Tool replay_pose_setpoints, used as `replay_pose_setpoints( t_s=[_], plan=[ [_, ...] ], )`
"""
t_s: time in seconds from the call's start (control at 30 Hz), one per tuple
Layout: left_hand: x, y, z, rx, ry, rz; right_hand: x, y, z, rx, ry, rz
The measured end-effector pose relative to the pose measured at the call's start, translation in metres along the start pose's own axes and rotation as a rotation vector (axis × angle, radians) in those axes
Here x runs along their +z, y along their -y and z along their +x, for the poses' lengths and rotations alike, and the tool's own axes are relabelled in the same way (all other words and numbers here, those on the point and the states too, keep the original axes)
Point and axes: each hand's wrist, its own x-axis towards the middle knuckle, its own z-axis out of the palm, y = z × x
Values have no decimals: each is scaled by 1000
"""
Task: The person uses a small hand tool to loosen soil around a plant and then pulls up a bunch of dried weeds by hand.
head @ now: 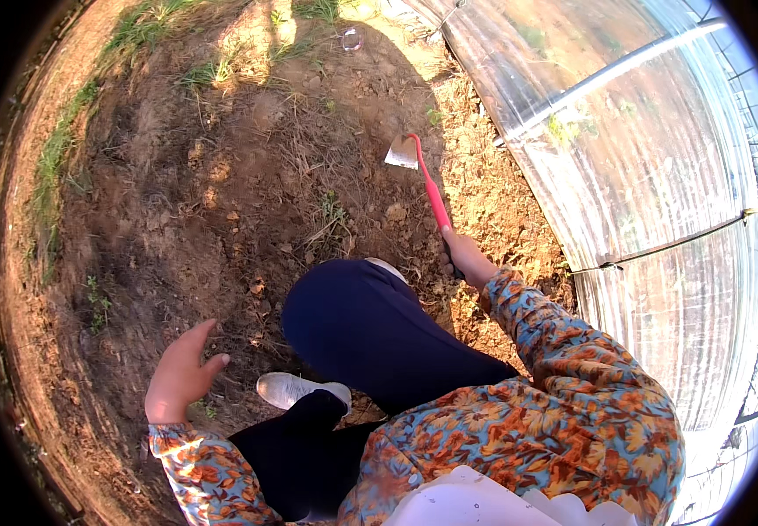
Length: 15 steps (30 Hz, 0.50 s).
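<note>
My right hand (468, 255) is wrapped around the dark grip of a small hand hoe (434, 197). Its pinkish-red shaft curves over at the far end into a flat metal blade (402, 154), held over the dirt ahead of my knee; whether it touches the ground I cannot tell. My left hand (183, 371) is empty, thumb and fingers apart, above bare soil at the left. Between the hands, a small weed tuft with dry stalks (331, 220) grows in the brown soil (247, 171) before my bent knee.
Clear plastic sheeting (642, 217) of a greenhouse slopes along the right, with a cord (675, 246) tied across it. Grass clumps (208, 73) grow at the far side and left. My white shoe (300, 390) rests on the ground below my knees. A small clear object (352, 39) lies farther off.
</note>
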Motion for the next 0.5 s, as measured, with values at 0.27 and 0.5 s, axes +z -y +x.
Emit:
replay_pose_setpoints(
  t_s=[0.27, 0.5],
  plan=[
    [-3, 6, -2, 16, -34, 30, 63, 66, 173, -335, -231, -288],
    [-4, 2, 8, 59, -58, 65, 125, 93, 231, -412, -324, -473]
  ],
)
